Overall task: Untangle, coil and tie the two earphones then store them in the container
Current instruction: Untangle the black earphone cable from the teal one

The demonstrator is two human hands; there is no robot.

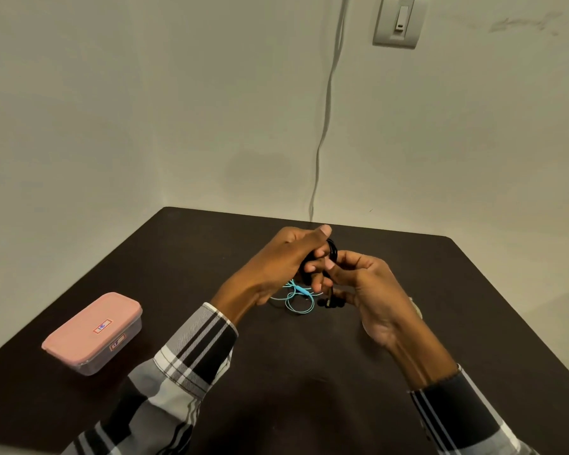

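My left hand (286, 257) and right hand (365, 284) pinch the coiled black earphone (333, 249) above the counter (309, 349). The blue earphone (298, 298) lies loose below; the container (92, 331) sits closed, far left.

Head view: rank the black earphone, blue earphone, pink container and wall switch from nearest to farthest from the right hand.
1. Black earphone: held between the right hand and the left hand.
2. Blue earphone: loose on the table, just left of the right hand.
3. Pink container: on the table's left side, lid on.
4. Wall switch: high on the back wall, upper right.
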